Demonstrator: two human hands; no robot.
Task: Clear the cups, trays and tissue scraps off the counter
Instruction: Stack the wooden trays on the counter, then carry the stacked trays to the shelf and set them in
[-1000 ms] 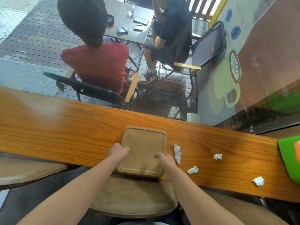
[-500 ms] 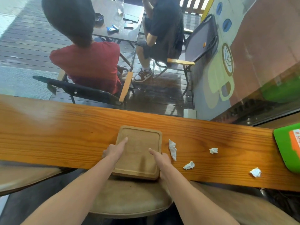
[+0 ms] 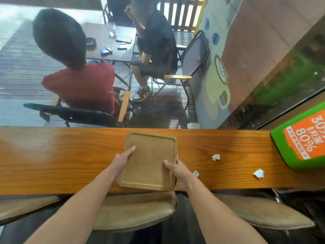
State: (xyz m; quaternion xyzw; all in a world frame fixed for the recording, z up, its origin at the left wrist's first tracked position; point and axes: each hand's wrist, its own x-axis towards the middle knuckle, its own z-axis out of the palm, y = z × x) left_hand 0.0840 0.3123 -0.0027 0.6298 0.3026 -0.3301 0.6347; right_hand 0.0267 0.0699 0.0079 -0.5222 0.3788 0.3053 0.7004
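Left hand (image 3: 121,160), right hand (image 3: 181,171) now grip one tray (image 3: 149,161); four tissue scraps (image 3: 216,157).

"30", "80%" on green-orange sign (image 3: 302,138)

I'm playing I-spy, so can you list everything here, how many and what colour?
counter: one, orange-brown wood, across the middle.
tray: one, light wood, on the counter.
tissue scraps: three, white, right of the tray; a white sliver shows at its right edge.
sign: one, green and orange, counter's right end.
stools: three, tan, below the counter.
people: two, red top and black top, seated outside.
glass: one, clear, on the outside table.
left hand: one, grips the tray's left edge.
right hand: one, grips the tray's right edge.
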